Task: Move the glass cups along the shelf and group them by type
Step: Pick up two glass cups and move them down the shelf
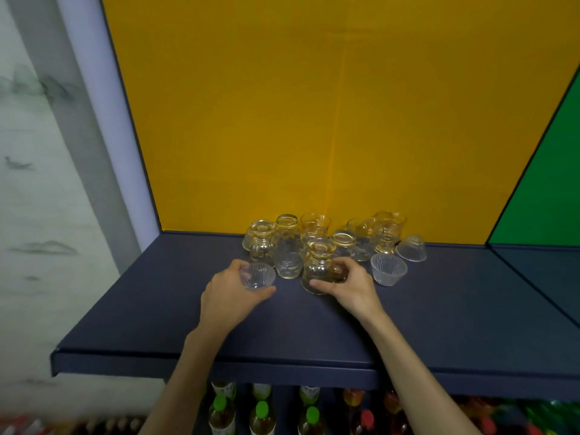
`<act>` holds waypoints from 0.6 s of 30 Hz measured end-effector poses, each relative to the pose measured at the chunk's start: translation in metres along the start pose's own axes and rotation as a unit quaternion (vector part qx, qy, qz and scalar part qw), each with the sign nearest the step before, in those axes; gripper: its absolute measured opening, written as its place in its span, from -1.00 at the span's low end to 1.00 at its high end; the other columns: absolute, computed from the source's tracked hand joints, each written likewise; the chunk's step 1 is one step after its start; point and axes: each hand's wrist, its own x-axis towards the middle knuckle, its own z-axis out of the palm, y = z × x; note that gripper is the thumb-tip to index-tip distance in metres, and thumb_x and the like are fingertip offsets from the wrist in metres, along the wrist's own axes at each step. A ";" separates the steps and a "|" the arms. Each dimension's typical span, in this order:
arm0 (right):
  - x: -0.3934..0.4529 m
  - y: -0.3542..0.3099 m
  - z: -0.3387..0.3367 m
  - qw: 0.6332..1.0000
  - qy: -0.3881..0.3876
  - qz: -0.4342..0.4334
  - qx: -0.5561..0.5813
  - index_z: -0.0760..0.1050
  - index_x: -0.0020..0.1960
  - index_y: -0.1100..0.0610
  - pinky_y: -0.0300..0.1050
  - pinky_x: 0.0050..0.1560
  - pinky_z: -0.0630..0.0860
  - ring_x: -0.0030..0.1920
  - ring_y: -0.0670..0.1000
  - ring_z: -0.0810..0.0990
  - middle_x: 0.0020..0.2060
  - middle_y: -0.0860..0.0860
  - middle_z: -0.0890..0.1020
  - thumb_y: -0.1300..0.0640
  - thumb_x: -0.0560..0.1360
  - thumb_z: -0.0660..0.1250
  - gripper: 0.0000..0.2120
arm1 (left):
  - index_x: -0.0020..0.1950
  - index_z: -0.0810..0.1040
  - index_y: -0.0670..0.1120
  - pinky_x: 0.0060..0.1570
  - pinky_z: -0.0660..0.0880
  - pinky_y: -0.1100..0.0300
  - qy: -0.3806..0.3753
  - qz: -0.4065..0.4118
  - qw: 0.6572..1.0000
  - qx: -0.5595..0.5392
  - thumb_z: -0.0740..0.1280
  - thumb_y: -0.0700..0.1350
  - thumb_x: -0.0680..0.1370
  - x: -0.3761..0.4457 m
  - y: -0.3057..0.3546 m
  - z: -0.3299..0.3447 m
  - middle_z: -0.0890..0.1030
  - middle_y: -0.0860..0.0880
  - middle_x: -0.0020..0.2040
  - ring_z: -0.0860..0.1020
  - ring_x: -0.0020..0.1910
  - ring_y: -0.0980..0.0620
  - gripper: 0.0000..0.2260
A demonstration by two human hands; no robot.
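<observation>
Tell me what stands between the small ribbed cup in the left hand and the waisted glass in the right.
In the head view, only a patterned tumbler, set slightly behind the gap between the ribbed cup and waisted glass.

Clear ribbed glass cups [388,269] stand on a matt dark-blue shelf [157,309].

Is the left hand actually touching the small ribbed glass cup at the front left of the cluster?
Touching. The head view shows the left hand wrapped round the small ribbed cup, thumb under its base and fingers behind its far side.
</observation>
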 end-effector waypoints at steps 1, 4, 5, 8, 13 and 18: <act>0.000 -0.001 0.002 1.000 0.004 0.003 -0.005 0.55 0.24 0.04 -0.11 0.15 0.52 0.09 -0.06 0.59 0.06 -0.07 0.64 -0.14 0.17 0.67 -0.29 | 0.27 0.49 0.07 -0.06 0.48 0.10 0.002 -0.007 1.000 -0.011 0.52 0.29 0.33 -0.003 -0.003 -0.002 0.63 0.05 0.13 0.59 0.12 -0.07 -0.40; 0.002 -0.002 0.007 0.999 0.010 0.002 -0.042 0.57 0.21 0.03 -0.14 0.05 0.49 0.09 -0.03 0.59 0.05 -0.05 0.63 -0.20 0.17 0.65 -0.31 | 0.22 0.50 0.10 0.02 0.55 0.03 0.011 -0.016 0.999 -0.044 0.55 0.29 0.30 -0.011 -0.012 -0.003 0.64 0.06 0.09 0.60 0.09 -0.07 -0.42; 0.001 -0.001 0.008 0.998 0.011 0.000 -0.054 0.58 0.21 0.02 -0.13 0.04 0.49 0.10 0.00 0.60 0.07 -0.03 0.62 -0.23 0.16 0.64 -0.30 | 0.20 0.50 0.11 0.03 0.56 0.01 0.010 -0.016 0.999 -0.050 0.55 0.29 0.29 -0.014 -0.014 -0.004 0.64 0.05 0.08 0.60 0.07 -0.06 -0.42; -0.002 -0.001 0.009 0.998 0.019 -0.006 -0.061 0.56 0.19 0.02 -0.09 0.04 0.51 0.11 0.00 0.58 0.05 -0.05 0.59 -0.26 0.16 0.61 -0.30 | 0.19 0.50 0.12 0.04 0.58 -0.02 0.009 -0.010 0.998 -0.058 0.56 0.31 0.26 -0.018 -0.015 -0.004 0.65 0.06 0.06 0.60 0.07 -0.05 -0.41; -0.010 -0.005 -0.004 0.999 0.009 -0.016 -0.034 0.57 0.03 -0.06 -0.06 0.04 0.57 0.01 -0.07 0.63 -0.04 -0.12 0.68 -0.18 0.13 0.63 -0.46 | 0.15 0.56 0.12 0.08 0.59 0.00 0.003 -0.005 0.991 -0.133 0.62 0.24 0.23 -0.021 -0.013 -0.005 0.64 0.16 -0.01 0.61 0.03 0.07 -0.44; -0.012 -0.025 -0.034 0.998 0.032 -0.046 -0.027 0.57 -0.06 -0.08 -0.17 -0.15 0.53 -0.12 -0.15 0.64 -0.19 -0.22 0.67 -0.06 0.13 0.63 -0.57 | 0.09 0.58 0.13 0.07 0.58 0.07 0.006 0.019 0.980 -0.197 0.60 0.27 0.16 -0.021 -0.002 -0.005 0.66 0.21 -0.05 0.60 -0.01 0.23 -0.43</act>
